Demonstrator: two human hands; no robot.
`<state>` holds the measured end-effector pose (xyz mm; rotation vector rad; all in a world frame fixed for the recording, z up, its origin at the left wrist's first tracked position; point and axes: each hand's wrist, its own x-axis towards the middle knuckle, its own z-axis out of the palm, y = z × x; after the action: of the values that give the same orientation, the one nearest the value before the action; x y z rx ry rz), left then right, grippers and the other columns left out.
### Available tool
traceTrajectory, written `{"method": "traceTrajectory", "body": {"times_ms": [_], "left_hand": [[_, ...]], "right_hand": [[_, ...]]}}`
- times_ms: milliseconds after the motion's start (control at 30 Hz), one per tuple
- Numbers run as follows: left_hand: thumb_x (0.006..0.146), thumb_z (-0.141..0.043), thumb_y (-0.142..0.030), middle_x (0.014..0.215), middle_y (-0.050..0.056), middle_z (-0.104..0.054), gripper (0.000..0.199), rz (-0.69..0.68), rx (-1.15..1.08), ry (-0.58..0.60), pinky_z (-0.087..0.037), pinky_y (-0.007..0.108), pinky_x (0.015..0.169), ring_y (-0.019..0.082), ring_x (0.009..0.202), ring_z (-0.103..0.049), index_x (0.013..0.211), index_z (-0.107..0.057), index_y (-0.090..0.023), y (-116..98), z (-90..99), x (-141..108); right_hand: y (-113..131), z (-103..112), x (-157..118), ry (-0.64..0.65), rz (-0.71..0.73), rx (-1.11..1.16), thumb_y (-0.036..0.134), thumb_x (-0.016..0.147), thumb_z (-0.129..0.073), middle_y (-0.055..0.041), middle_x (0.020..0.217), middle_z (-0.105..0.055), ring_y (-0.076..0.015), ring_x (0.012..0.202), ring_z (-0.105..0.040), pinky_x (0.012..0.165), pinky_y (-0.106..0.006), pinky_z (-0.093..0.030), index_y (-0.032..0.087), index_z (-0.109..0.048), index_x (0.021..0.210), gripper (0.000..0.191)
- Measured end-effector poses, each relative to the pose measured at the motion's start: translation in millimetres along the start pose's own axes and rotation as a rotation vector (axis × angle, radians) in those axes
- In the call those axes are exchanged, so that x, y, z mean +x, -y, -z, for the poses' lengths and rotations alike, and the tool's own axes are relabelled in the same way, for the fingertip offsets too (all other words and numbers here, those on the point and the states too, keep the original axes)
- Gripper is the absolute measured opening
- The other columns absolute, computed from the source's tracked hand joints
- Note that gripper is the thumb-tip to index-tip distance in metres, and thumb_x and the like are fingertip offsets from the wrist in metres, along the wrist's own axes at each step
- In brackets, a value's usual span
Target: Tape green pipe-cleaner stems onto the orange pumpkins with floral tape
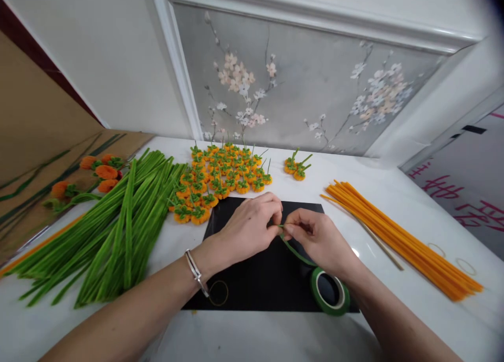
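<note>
Over a black mat [252, 288], my left hand [254, 223] and my right hand [318, 236] meet with their fingertips nearly touching. My right hand pinches the green tape [297, 253], which runs down to a green tape roll [329, 292] on the mat's right part. The fingers of my left hand are closed at the tape's end; anything else between them is too small to make out. A silver bracelet [196, 273] is on my left wrist.
Green pipe cleaners [118, 231] lie at left, beside orange flowers [106, 172]. Several yellow-orange blossoms [220, 173] stand behind the mat, and a few more [298, 167] farther right. Orange pipe cleaners [405, 236] and a thin stick [380, 244] lie at right. A painted panel [291, 78] rises behind.
</note>
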<state>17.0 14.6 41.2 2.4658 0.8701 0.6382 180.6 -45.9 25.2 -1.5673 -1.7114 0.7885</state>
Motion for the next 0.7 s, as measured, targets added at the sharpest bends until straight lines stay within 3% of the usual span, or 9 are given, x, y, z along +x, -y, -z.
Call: {"method": "traceTrajectory", "body": {"times_ms": [100,200,467,700], "left_hand": [[0.078,-0.059,-0.03,0.072,0.0,-0.061,0.015,0.056,-0.145,0.214,-0.038,0.023,0.059,0.013,0.065,-0.053,0.08,-0.065,-0.016,2.6,6.5,1.8],[0.086,-0.045,-0.028,0.054,-0.003,-0.052,0.031,0.061,-0.212,0.322,-0.029,0.021,0.048,0.009,0.051,-0.044,0.07,-0.068,-0.014,5.4,9.5,3.1],[0.079,-0.054,-0.018,0.073,0.001,-0.07,0.021,0.057,-0.136,0.14,-0.039,0.024,0.065,0.015,0.069,-0.058,0.075,-0.074,-0.02,5.1,4.6,2.3],[0.077,-0.058,-0.014,0.071,0.002,-0.069,0.016,-0.038,0.073,-0.019,-0.039,0.032,0.077,0.021,0.09,-0.055,0.069,-0.07,-0.021,-0.1,0.6,0.8]], "right_hand": [[-0.2,2.5,-2.2,-0.052,0.041,-0.093,0.019,0.08,-0.049,0.0026,0.064,-0.061,-0.0124,0.058,-0.051,0.053,-0.023,-0.036,0.02,-0.06,0.072,0.013],[0.7,3.7,-3.4,-0.068,0.069,-0.139,0.018,0.081,-0.048,0.0026,0.065,-0.063,-0.0129,0.059,-0.053,0.054,-0.023,-0.037,0.021,-0.061,0.074,0.015],[-1.2,0.5,-1.8,-0.029,-0.051,0.002,0.027,0.083,-0.051,-0.0001,0.061,-0.065,-0.0149,0.058,-0.059,0.054,-0.025,-0.041,0.019,-0.059,0.067,0.019],[-0.9,-5.8,1.7,0.083,-0.222,0.469,0.032,0.081,-0.055,0.0017,0.056,-0.057,-0.0099,0.051,-0.054,0.052,-0.023,-0.039,0.016,-0.054,0.061,0.026]]}}
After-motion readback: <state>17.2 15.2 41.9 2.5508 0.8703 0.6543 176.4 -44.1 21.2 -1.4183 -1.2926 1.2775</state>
